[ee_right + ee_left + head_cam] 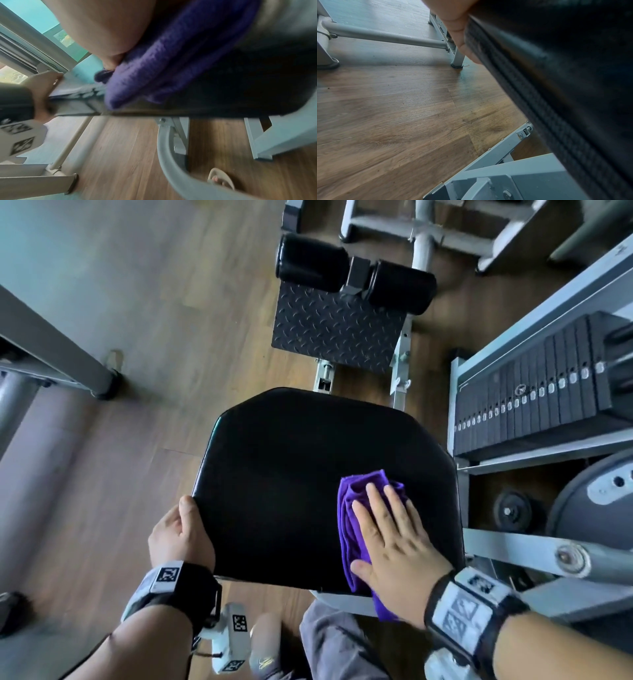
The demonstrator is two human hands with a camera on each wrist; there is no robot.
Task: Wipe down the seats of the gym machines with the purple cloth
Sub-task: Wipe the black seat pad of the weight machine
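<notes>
A black padded seat point(301, 474) of a gym machine fills the middle of the head view. The folded purple cloth point(352, 508) lies on its near right part, one end hanging over the front edge. My right hand point(390, 529) lies flat on the cloth with straight, spread fingers, pressing it to the seat. In the right wrist view the cloth point(154, 65) bunches under my palm. My left hand point(181, 532) grips the seat's near left corner, thumb on top. In the left wrist view the fingers point(458, 31) curl under the seat's stitched edge point(513, 83).
Beyond the seat are a black tread footplate point(335, 330) and two black roller pads point(352, 275). A weight stack point(534, 392) in a grey frame stands to the right. Grey machine legs point(58, 354) are at the left on the wood floor. My legs are below the seat.
</notes>
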